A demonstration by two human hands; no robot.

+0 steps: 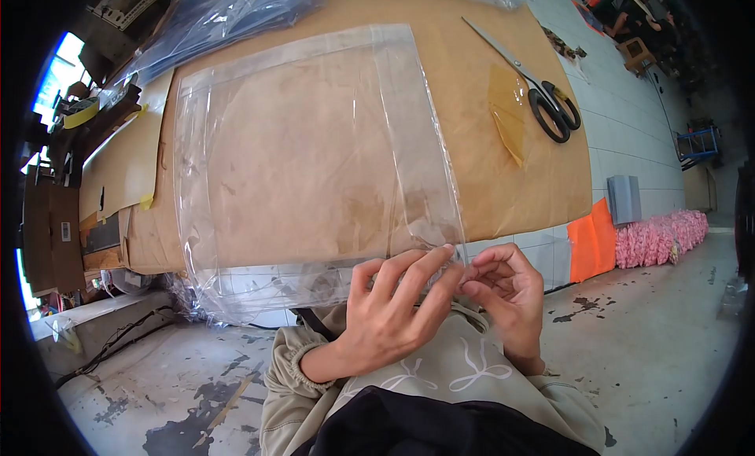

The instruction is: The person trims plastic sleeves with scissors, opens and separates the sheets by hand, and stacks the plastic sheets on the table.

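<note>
The step in hand is judged to be fine fingertip work at one corner of the clear plastic sheet (307, 134) – whether layers are being parted or an edge straightened can't be told. The sheet is spread over the brown-covered table (543, 193), w/ its near part hung past the table's near edge.

The near right corner of the sheet is covered by the left hand (401, 299): its fingers are bent over the plastic, but the thumb is hidden, so a firm pinch can't be confirmed. The right hand (507, 295) is held just beside it, off the table's near edge, fingers curled & tips brought close to the sheet's side edge; whether plastic is nipped there can't be told either.

For the next move, a light, sure hold on the thin edge is prob. called for, w/ the rest kept flat – slippery film could easily be creased. The scissors (519, 65) are left untouched on the table's right side, w/ an amber film piece (506, 114) just beside; more plastic (228, 23) is heaped at the table's far left.
</note>
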